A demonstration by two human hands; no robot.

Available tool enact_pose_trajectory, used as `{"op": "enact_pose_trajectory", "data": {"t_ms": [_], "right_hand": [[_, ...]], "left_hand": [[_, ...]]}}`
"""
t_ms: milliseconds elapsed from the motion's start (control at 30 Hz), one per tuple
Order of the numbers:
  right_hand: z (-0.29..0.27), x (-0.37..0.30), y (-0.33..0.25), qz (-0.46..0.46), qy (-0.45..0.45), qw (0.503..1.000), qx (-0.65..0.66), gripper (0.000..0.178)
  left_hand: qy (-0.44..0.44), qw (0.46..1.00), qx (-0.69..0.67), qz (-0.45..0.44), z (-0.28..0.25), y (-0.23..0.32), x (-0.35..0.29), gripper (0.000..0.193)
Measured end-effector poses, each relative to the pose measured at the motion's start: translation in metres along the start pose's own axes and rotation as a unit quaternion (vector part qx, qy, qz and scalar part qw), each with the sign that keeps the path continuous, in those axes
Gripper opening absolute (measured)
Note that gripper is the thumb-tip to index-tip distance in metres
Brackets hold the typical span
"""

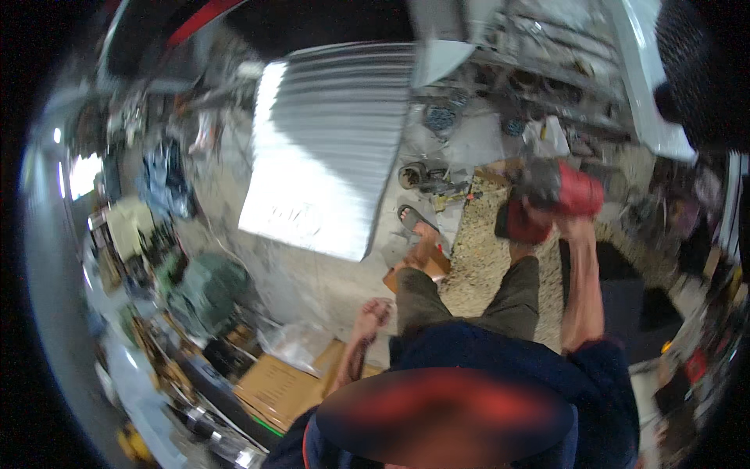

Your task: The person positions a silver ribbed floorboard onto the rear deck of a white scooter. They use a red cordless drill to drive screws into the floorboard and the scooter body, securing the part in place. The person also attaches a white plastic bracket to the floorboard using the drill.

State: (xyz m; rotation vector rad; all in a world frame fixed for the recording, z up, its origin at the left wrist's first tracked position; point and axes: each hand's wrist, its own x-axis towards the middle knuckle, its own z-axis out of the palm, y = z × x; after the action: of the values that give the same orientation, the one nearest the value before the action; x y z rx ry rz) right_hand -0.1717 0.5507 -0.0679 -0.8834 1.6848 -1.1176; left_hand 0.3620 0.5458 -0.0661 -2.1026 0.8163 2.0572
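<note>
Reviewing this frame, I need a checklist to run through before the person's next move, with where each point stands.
1. Right hand has a grip on the red-and-black power tool: ok.
2. Tool's working end identifiable: cannot tell, too blurred.
3. Left hand off the tool: ok. Whether it holds something small: cannot tell.
4. Corrugated sheet in view, ahead and to the left: ok. Lying fully flat: cannot tell.
5. Left foot in closed footwear: not ok, it wears an open sandal.
6. Space by the left leg clear: not ok, a brown box shows there.
</note>
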Motion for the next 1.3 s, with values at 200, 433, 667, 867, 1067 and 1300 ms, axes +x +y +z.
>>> {"op": "enact_pose_trajectory", "data": {"t_ms": [200, 433, 667, 867, 1067, 1300], "right_hand": [[0.119, -0.126, -0.133, -0.043, -0.103, 0.994, 0.018, 0.039], [0.325, -0.103, -0.207, -0.127, -0.295, 0.942, -0.093, 0.042], [0.485, -0.086, -0.241, -0.311, -0.337, 0.888, -0.034, 0.036], [0.555, -0.063, -0.265, -0.304, -0.348, 0.883, 0.084, 0.022], [0.608, -0.002, -0.274, -0.116, -0.461, 0.879, 0.045, 0.028], [0.666, 0.073, -0.305, -0.386, -0.18, 0.897, 0.117, 0.023]], "left_hand": [[-0.024, 0.966, -0.191, 0.171, -0.117, 0.017, -0.029, 0.029], [-0.018, 0.89, -0.339, 0.305, -0.211, 0.11, -0.125, 0.021], [0.012, 0.772, -0.509, 0.381, -0.279, 0.134, -0.181, 0.02], [0.051, 0.745, -0.577, 0.332, -0.34, 0.143, -0.164, 0.013], [0.077, 0.762, -0.536, 0.354, -0.414, 0.19, -0.122, 0.016], [-0.037, 0.827, -0.329, 0.455, -0.494, 0.309, -0.081, 0.024]]}}
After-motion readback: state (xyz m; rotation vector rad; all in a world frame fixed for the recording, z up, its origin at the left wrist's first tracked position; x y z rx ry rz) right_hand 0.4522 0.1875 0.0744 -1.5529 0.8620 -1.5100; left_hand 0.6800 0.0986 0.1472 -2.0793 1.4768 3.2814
